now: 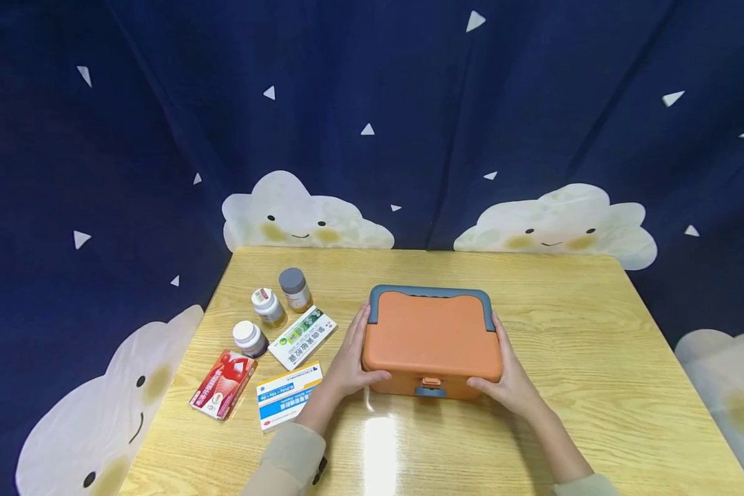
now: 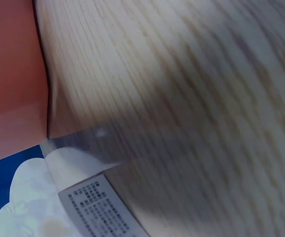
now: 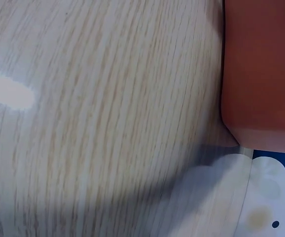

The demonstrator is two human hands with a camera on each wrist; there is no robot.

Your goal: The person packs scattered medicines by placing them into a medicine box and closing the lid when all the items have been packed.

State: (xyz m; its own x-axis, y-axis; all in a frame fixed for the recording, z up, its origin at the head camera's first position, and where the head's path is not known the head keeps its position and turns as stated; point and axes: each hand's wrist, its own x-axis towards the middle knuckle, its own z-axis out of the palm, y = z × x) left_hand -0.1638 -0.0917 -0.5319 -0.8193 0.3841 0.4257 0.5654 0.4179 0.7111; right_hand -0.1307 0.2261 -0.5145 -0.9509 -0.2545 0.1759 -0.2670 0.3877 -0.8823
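Observation:
An orange lidded carrying case [image 1: 432, 337] with a blue-grey handle [image 1: 434, 291] and a front latch [image 1: 430, 390] sits on the table, its lid down. My left hand [image 1: 349, 362] grips the case's left side, thumb at the front. On the opposite side my right hand [image 1: 505, 375] holds it, with that thumb also at the front corner. Both wrist views show the case's orange wall, as in the left wrist view [image 2: 14, 74] and right wrist view [image 3: 266, 74]. Most of each hand is out of sight there.
Left of the case stand a grey-capped bottle [image 1: 296, 291] and two white-capped bottles, one clear-bodied [image 1: 269, 310], one dark [image 1: 251, 339]. Near them lie a green-white medicine box [image 1: 302, 337], a blue-white one [image 1: 289, 397] and a red one [image 1: 223, 384]. A dark blue curtain [image 1: 409, 69] hangs behind.

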